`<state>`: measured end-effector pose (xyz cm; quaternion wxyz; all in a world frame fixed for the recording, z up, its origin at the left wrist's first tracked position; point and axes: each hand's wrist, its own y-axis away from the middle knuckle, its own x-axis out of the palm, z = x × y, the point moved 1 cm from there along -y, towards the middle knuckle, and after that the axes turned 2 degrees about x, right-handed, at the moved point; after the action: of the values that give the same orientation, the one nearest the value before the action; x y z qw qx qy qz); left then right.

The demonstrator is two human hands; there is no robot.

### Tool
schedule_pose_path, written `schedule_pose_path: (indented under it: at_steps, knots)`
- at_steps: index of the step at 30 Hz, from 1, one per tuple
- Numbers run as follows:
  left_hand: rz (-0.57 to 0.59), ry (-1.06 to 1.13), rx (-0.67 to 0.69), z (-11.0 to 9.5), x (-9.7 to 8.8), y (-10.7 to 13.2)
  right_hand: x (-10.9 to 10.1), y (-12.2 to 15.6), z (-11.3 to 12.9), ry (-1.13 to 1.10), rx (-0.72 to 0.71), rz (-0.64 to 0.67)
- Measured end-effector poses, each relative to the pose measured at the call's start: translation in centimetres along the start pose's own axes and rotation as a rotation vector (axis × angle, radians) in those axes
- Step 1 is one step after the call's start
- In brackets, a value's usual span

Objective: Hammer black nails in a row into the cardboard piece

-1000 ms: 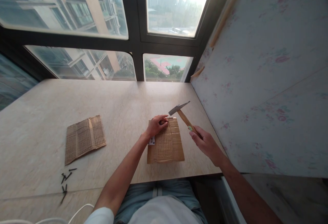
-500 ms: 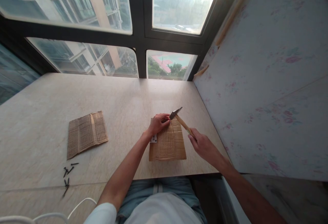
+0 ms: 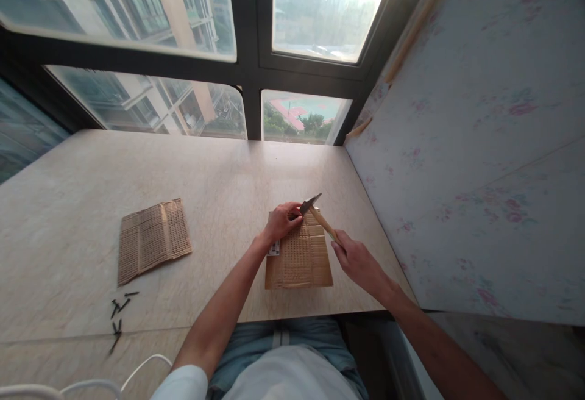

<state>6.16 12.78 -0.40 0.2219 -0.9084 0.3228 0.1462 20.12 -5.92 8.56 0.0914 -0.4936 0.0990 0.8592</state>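
My right hand is wrapped round the wooden handle of a hammer. Its metal head lies right at the fingertips of my left hand, over the far edge of a piece of cardboard. The left fingers are pinched together low on that cardboard; whatever is between them is too small and covered to make out. A printed label shows at the cardboard's left side, beneath my left wrist.
Another ridged cardboard piece lies to the left on the pale tabletop. Several dark screws or nails are scattered in front of it. A white cable curves at the lower left. Windows stand behind, a flower-patterned wall to the right.
My right hand and the hammer have shifted slightly left, with the head a little lower and closer to the left fingertips. The left hand keeps its place.
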Motion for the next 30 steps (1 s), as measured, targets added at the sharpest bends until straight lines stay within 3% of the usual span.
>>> schedule_pose_path:
  at_steps: [7, 14, 20, 25, 30]
  knots:
    - [-0.003, 0.045, -0.006, 0.3, 0.2, 0.0, 0.2, 0.2, -0.2, -0.029, -0.001, 0.009]
    - [-0.014, 0.098, -0.004, 0.8, 0.5, 0.2, 0.1, 0.4, -0.8, -0.116, 0.035, -0.079]
    - [0.016, 0.093, 0.059, 0.0, -0.1, 0.2, 0.8, 1.0, -1.7, -0.189, 0.055, -0.106]
    - [-0.034, 0.011, 0.123, -0.7, -2.2, 0.8, 1.1, 2.0, -2.0, -0.236, 0.079, -0.147]
    - [-0.315, -0.119, 0.033, -1.3, -6.4, 4.9, 1.1, 2.9, -1.1, -0.276, 0.09, -0.207]
